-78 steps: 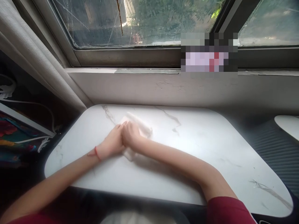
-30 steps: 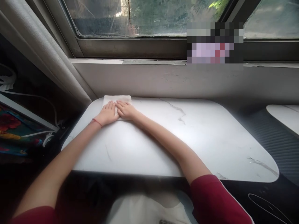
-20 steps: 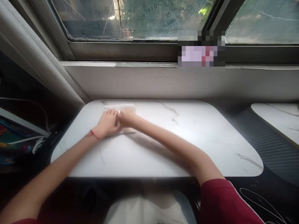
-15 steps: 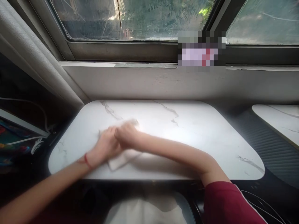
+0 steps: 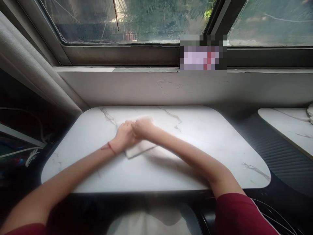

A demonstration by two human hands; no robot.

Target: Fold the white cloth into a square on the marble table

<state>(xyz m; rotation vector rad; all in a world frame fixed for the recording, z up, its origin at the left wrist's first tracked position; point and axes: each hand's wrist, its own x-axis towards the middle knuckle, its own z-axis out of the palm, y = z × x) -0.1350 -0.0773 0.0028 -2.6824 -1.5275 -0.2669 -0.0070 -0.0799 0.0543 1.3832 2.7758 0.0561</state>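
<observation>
A pale folded cloth (image 5: 139, 150) lies flat on a white marble-patterned tabletop (image 5: 207, 153), left of its middle. Both my hands press down on this cloth, side by side and touching. My left hand (image 5: 126, 134), with a red string around the wrist, is closed over its left part. Just beside it, my right hand (image 5: 144, 128) has its fingers curled down on the cloth. The fingertips are hidden, and a cloth corner sticks out toward me beneath the hands.
Beyond the tabletop are a wall and a window (image 5: 137, 19). A pale curtain (image 5: 31, 62) hangs at the left, near cables (image 5: 31, 156). On the right stands another marbled surface (image 5: 286, 124) with a fluffy white thing (image 5: 310, 113) at the frame's edge.
Both hands and the cloth have slid to the right and away from me across the tabletop. The view has shifted slightly, bringing the fluffy white thing into sight.
</observation>
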